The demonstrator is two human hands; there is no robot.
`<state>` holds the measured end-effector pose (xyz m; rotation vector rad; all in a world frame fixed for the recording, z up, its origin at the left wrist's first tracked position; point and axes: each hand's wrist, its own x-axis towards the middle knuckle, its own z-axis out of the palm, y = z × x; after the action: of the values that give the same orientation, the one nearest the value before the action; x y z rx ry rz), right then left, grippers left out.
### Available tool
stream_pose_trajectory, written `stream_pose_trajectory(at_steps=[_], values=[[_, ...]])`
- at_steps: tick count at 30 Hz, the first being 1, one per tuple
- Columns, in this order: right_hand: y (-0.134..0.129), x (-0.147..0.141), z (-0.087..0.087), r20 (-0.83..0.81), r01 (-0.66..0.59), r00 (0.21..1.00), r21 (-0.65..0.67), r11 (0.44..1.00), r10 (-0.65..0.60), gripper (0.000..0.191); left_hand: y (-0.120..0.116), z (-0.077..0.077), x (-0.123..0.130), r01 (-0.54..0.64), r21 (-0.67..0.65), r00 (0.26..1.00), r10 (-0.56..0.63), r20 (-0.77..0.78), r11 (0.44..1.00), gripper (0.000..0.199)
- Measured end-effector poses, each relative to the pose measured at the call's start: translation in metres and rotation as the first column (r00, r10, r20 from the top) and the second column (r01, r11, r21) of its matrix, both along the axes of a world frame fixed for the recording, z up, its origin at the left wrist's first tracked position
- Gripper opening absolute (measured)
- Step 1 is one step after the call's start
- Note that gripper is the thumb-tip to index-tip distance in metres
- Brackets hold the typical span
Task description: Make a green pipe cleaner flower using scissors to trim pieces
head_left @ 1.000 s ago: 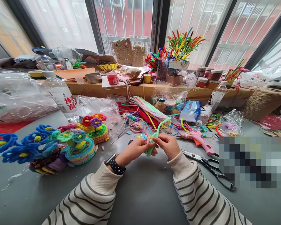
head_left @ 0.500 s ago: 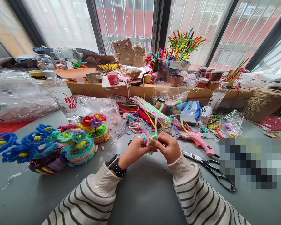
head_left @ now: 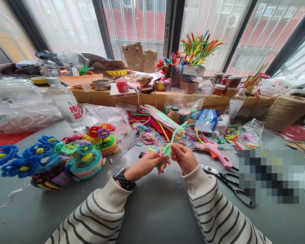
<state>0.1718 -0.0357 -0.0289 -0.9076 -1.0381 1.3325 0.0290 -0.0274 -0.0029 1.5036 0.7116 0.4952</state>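
Note:
Between my two hands is a light green pipe cleaner (head_left: 173,137), looped at its lower part, with a long free end pointing up and to the right. My left hand (head_left: 149,164) is closed on the looped part, and bits of pink and blue show by its fingertips. My right hand (head_left: 185,159) pinches the green pipe cleaner just to the right, its fingertips close to the left ones. The part inside the fingers is hidden. Scissors (head_left: 226,181) lie right of my right hand, below a pink glue gun (head_left: 217,153).
Left stand pipe-cleaner flowers (head_left: 39,149) and a round coiled pot (head_left: 87,166). Behind my hands lie bundled pipe cleaners (head_left: 160,118), a wipes pack (head_left: 206,120) and plastic bags. A water bottle (head_left: 66,105) stands back left; a twine spool (head_left: 287,113) is at the right. A blurred patch covers the right side.
The green pipe cleaner's free end now leans further right. My hands have turned slightly, the left palm more upward, and the right hand has shifted a little right.

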Motion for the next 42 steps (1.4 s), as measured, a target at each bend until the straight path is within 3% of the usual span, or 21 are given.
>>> stream_pose_trajectory(at_steps=[5, 12, 22, 25, 31, 38, 42], values=[[0.004, 0.003, -0.002, -0.117, 0.112, 0.986, -0.055, 0.992, -0.118, 0.022, 0.001, -0.004, -0.001, 0.02, 0.0, 0.999, -0.02, -0.032, 1.0, 0.033], [0.004, 0.006, -0.005, 0.079, 0.275, 0.954, 0.16, 0.948, -0.29, 0.012, 0.004, -0.005, -0.002, 0.036, -0.028, 0.997, -0.037, -0.065, 0.999, 0.032], [0.009, 0.013, -0.004, -0.01, 0.088, 0.996, -0.108, 0.99, -0.09, 0.022, 0.008, -0.01, -0.005, 0.013, 0.008, 0.997, -0.013, -0.072, 1.0, 0.034], [0.008, 0.014, -0.003, 0.02, 0.072, 0.997, -0.063, 0.995, -0.071, 0.023, 0.007, -0.008, -0.004, 0.004, 0.021, 0.997, -0.003, -0.079, 1.0, 0.032], [0.002, 0.006, -0.001, 0.243, 0.038, 0.968, 0.104, 0.994, -0.062, 0.024, 0.006, -0.004, -0.003, -0.157, -0.032, 0.985, 0.159, 0.068, 0.987, 0.024], [-0.001, 0.007, 0.004, 0.286, -0.03, 0.958, 0.183, 0.983, -0.024, 0.019, 0.007, -0.005, -0.007, -0.126, -0.242, 0.964, 0.176, 0.198, 0.962, 0.019], [-0.001, 0.006, 0.004, 0.35, 0.005, 0.932, 0.236, 0.972, -0.09, 0.019, 0.007, -0.005, -0.007, -0.154, -0.228, 0.963, 0.198, 0.185, 0.961, 0.018]])
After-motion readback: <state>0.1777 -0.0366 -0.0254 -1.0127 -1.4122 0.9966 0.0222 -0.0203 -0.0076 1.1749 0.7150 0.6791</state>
